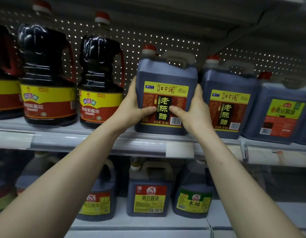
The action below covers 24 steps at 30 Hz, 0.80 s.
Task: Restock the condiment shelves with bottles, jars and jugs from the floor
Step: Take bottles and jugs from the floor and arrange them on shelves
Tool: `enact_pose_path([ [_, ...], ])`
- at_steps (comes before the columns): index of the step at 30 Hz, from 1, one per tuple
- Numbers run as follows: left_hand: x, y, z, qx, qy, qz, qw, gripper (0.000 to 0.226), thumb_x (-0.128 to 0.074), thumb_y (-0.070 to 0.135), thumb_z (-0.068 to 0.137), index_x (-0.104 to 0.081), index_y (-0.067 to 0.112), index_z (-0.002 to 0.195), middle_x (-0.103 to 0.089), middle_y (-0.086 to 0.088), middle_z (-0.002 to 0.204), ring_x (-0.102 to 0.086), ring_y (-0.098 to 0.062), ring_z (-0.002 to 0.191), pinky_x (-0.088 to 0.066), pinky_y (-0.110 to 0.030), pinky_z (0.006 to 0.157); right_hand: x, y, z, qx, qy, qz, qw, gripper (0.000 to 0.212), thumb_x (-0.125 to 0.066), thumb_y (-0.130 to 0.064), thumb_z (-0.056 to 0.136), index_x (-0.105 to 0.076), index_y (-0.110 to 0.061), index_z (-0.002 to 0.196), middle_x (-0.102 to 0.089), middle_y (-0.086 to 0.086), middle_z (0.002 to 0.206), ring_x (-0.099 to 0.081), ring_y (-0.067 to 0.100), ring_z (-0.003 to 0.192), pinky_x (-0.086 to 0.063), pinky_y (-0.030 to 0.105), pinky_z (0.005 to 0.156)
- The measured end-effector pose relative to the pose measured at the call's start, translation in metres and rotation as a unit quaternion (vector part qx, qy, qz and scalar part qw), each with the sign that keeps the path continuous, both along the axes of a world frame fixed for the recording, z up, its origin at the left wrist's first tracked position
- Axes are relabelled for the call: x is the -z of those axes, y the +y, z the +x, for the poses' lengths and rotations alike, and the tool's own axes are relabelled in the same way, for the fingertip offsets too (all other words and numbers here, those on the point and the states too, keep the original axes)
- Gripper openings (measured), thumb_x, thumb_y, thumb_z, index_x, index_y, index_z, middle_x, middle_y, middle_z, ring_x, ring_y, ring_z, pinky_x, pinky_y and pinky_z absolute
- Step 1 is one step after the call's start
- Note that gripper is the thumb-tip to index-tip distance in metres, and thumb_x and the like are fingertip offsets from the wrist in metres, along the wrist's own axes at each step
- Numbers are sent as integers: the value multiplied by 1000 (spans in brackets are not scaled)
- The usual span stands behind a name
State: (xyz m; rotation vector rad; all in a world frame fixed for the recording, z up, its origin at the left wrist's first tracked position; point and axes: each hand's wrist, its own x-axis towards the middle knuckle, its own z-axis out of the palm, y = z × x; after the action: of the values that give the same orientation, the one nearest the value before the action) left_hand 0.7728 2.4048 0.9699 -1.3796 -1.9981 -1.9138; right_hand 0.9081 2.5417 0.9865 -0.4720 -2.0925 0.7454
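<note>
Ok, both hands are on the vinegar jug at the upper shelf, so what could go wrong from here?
1. The vinegar jug looks close to the front edge of the shelf; released before it is pushed back, it might tip off.
2. The right hand sits in the narrow gap beside the matching jug, so it could get pinched or nudge that jug.
3. With the left hand, it grips the smooth sides, not the handle, so the jug may slip.

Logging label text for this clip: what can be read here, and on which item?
"江宇源", "老陈醋", "2.5L": vinegar jug gripped by left hand and right hand; same on neighbouring jug.
"味极鲜酱油": round soy jug.
"黄豆酱油": middle lower-shelf jug.
"米醋": green-label jug.
Fine print, barcodes: too small to read.
</note>
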Motion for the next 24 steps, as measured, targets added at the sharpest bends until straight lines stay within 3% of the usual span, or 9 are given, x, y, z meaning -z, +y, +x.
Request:
enact_pose_path([
  [7, 11, -3, 39, -123, 47, -17, 991, 95, -68, 7, 89, -2, 22, 157, -44, -2, 148, -43, -18, 137, -39, -48, 113, 10, -10, 12, 34, 4, 8, 999, 84, -77, -20, 87, -26, -18, 154, -57, 4, 139, -54, 24, 128, -44, 41, 107],
  [10, 21, -5, 58, -175, 86, -34, 980, 95, -65, 6, 91, 2, 18, 158, -23, -7, 161, -25, -21, 148, -23, -46, 122, 22, -11, 27, 39, 4, 26, 999, 83, -74, -12, 89, -26, -20, 156, -55, 7, 142, -52, 25, 132, -43, 45, 112],
  [13, 35, -8, 82, -202, 131, -54, 969, 91, -64, 11, 93, -1, 17, 158, -2, -12, 165, -8, -23, 152, -8, -31, 118, 37, -14, 47, 40, 13, 33, 999, 82, -73, -8, 89, -27, -19, 157, -54, 8, 145, -51, 24, 134, -43, 43, 112],
  [16, 48, -11, 107, -186, 168, -57, 966, 89, -64, 10, 93, -4, 14, 158, -6, -9, 165, -6, -19, 152, -8, -23, 117, 51, -17, 69, 38, 23, 38, 998, 79, -72, -9, 90, -29, -21, 156, -52, 5, 147, -49, 21, 136, -41, 36, 112],
  [19, 58, -8, 135, -169, 184, -69, 966, 85, -65, 12, 93, -11, 15, 158, -15, -5, 164, -10, -15, 151, -8, -15, 113, 62, -18, 95, 25, 21, 34, 999, 80, -72, -9, 91, -29, -20, 157, -48, 5, 152, -45, 21, 140, -40, 42, 115],
  [24, 80, 0, 198, -147, 188, -60, 969, 70, -67, 12, 90, -33, 11, 152, -40, -6, 154, -31, -20, 145, -26, -30, 118, 88, -11, 158, 18, -3, 34, 999, 78, -73, -12, 91, -32, -19, 156, -49, 6, 151, -45, 21, 139, -41, 41, 113],
])
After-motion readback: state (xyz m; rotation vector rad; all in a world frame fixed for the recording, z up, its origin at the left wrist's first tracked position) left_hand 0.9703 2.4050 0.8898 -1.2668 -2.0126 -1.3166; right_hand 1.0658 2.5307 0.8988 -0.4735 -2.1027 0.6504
